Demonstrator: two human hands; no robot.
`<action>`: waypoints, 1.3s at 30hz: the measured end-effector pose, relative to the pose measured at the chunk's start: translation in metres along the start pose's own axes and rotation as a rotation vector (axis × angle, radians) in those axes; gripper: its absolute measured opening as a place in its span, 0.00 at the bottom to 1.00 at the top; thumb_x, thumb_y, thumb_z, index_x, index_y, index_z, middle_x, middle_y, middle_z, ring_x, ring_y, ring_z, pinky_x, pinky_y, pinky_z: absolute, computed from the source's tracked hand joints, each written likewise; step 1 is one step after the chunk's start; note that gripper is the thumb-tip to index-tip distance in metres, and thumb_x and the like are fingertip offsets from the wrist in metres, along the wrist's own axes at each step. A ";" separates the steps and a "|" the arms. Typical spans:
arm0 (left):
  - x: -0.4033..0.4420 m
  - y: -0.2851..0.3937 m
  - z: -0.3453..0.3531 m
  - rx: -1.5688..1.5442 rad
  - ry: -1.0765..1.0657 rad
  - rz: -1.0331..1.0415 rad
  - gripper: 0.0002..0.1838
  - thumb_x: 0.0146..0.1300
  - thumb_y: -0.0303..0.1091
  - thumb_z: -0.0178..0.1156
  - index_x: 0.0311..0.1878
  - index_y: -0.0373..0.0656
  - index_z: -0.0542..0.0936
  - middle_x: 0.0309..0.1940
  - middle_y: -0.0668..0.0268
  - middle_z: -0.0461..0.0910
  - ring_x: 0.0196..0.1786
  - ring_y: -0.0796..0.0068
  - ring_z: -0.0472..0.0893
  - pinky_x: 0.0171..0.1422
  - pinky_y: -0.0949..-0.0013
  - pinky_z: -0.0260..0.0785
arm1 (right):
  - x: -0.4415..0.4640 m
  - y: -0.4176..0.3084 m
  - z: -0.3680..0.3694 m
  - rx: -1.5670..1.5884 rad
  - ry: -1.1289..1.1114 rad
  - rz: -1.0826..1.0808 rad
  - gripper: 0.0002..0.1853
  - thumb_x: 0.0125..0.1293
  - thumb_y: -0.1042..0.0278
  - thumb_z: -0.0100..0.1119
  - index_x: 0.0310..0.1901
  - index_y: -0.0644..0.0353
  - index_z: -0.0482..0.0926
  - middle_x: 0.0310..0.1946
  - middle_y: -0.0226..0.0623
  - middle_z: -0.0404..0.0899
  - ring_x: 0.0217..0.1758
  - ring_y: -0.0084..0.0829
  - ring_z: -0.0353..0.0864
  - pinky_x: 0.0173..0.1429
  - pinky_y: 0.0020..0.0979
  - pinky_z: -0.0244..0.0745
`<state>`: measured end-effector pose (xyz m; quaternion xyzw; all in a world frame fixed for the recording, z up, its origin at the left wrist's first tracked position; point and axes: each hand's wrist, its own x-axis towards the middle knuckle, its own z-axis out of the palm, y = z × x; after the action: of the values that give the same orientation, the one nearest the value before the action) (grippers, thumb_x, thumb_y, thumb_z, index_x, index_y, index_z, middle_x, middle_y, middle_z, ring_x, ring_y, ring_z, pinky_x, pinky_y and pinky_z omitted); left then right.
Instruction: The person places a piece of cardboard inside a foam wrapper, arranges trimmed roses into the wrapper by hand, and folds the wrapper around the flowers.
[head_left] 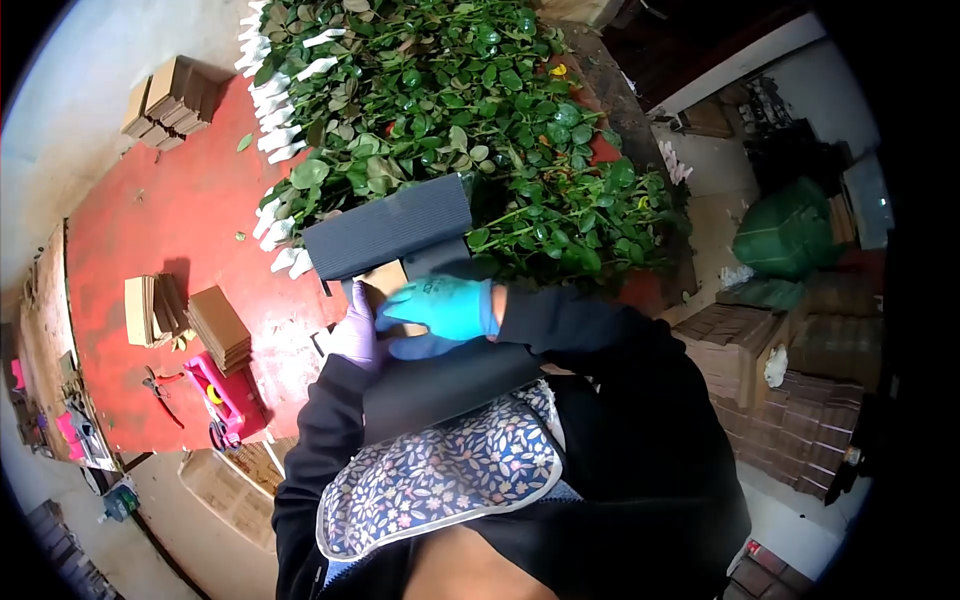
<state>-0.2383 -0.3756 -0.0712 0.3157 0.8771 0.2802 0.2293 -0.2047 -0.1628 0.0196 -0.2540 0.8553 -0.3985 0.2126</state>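
We have both hands over the near edge of the counter point(130, 220); our left hand point(352, 335), in a purple glove, is at the left end of a brown card point(380, 283); its fingers point up along the card's edge, though we cannot tell whether they grip it; our right hand point(440, 308), in a teal and blue glove, reaches across the card from the right; its fingers lie over it, and we cannot tell whether they are clenched on anything; the card sits between a dark ribbed sheet point(390, 230) beyond our hands and a dark flap point(445, 392) on our near side, just above our floral apron point(440, 475); past the ribbed sheet we see a broad heap of leafy stems point(430, 110), with white sleeves point(275, 115) along its left side.

To our left stand two card stacks point(220, 328) (a third rests farther back, near the wall); close to us are a pink dispenser point(225, 400) and red-handled pliers point(162, 392); off to our right, apart from the counter, we see a green sack point(785, 235) and piled boxes point(790, 425).
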 end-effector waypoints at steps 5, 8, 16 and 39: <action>0.006 0.008 -0.010 0.041 -0.224 -0.222 0.67 0.44 0.44 0.77 0.75 0.29 0.39 0.63 0.36 0.69 0.60 0.45 0.77 0.62 0.60 0.71 | -0.026 -0.017 0.001 -0.014 -0.395 0.140 0.44 0.57 0.36 0.63 0.68 0.59 0.68 0.61 0.49 0.74 0.59 0.51 0.77 0.63 0.42 0.71; 0.008 0.006 -0.009 0.049 -0.210 -0.186 0.67 0.45 0.44 0.77 0.75 0.29 0.39 0.63 0.36 0.69 0.60 0.45 0.77 0.63 0.60 0.71 | -0.033 0.001 0.043 -0.462 -0.155 0.009 0.27 0.62 0.56 0.57 0.61 0.59 0.72 0.39 0.39 0.81 0.41 0.41 0.82 0.45 0.42 0.75; 0.002 0.009 -0.016 0.058 -0.230 -0.266 0.67 0.43 0.46 0.78 0.75 0.28 0.40 0.60 0.36 0.70 0.54 0.45 0.80 0.59 0.57 0.73 | -0.036 -0.012 0.054 -0.403 0.070 -0.021 0.17 0.65 0.55 0.56 0.47 0.59 0.78 0.29 0.44 0.81 0.32 0.46 0.82 0.34 0.47 0.74; -0.041 0.061 -0.043 0.330 0.045 -0.017 0.49 0.42 0.49 0.75 0.67 0.36 0.65 0.59 0.54 0.67 0.53 0.55 0.75 0.53 0.57 0.71 | -0.022 -0.006 0.031 -0.693 0.119 -0.044 0.24 0.66 0.54 0.55 0.58 0.61 0.75 0.66 0.46 0.69 0.66 0.43 0.69 0.70 0.46 0.60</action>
<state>-0.2086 -0.3790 0.0090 0.3352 0.9188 0.1373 0.1569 -0.1679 -0.1705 0.0090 -0.3059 0.9449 -0.1029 0.0550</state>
